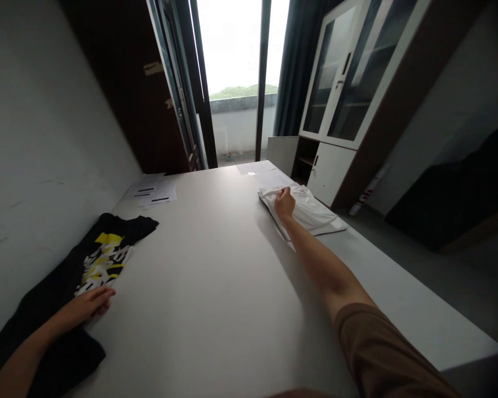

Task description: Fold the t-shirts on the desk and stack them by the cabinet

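Observation:
My left hand [93, 303] rests at the near edge of a black T-shirt [53, 293] with a yellow and white print, on the left of the table. Its fingers are stretched out together, and no cloth shows gripped in them. On the right side, my right hand [285, 202] is closed on the far left part of a white folded garment [315, 213], pinching its fabric. That garment lies in a flat stack, and a dark edge shows beneath it. Its exact kind is hard to make out.
Both garments lie on a long white table [207, 265]. Printed papers [153, 190] lie at its far left, more sheets [269, 176] at the far right. A wall borders the left side. Beyond the right edge stands a glass-door cabinet [332, 132] with a lower door open.

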{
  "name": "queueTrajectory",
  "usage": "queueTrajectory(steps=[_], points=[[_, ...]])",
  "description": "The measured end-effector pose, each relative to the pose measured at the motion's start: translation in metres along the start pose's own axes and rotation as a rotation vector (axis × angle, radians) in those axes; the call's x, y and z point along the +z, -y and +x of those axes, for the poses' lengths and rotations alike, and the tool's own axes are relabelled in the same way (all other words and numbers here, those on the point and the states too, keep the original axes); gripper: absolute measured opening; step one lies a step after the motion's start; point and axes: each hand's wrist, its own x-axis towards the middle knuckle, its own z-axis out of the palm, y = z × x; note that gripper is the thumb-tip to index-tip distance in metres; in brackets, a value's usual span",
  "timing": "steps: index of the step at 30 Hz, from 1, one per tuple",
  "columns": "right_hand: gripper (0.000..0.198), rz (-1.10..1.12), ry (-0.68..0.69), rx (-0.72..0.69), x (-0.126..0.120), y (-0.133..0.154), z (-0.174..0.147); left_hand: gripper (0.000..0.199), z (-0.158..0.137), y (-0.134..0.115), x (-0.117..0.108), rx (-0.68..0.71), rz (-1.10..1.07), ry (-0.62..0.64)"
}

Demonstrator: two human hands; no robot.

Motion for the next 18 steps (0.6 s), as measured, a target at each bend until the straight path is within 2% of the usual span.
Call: queueTrajectory(steps=[2, 4, 7, 9, 11, 13, 15, 18], points=[[0.028, 0.186, 0.066, -0.016, -0.005, 0.021, -0.021, 0.082, 0.008, -0.020, 0.001, 0.064, -0.049, 0.056], [0.028, 0.406, 0.196, -0.179, -0.008, 0.041, -0.060, 0.079, 0.018, -0.042, 0.003, 0.127, -0.079, 0.054], [0.026, 0.660, 0.609, -0.516, -0.011, 0.063, -0.139, 0.065, 0.030, -0.085, 0.011, 0.220, -0.035, -0.040], [0.027, 0.774, 0.910, -0.643, -0.014, 0.070, -0.187, 0.056, 0.035, -0.120, 0.022, 0.300, -0.022, -0.114], [0.025, 0.851, 1.121, -0.748, -0.019, 0.073, -0.220, 0.051, 0.039, -0.157, 0.040, 0.406, -0.049, -0.176], [0.024, 0.856, 1.199, -0.776, -0.024, 0.073, -0.235, 0.048, 0.044, -0.190, 0.066, 0.537, 0.001, -0.192], [0.026, 0.814, 1.205, -0.748, -0.025, 0.070, -0.234, 0.045, 0.051, -0.217, 0.097, 0.628, 0.132, -0.215], [0.026, 0.778, 1.152, -0.667, -0.020, 0.060, -0.217, 0.048, 0.067, -0.247, 0.144, 0.573, 0.349, -0.259]])
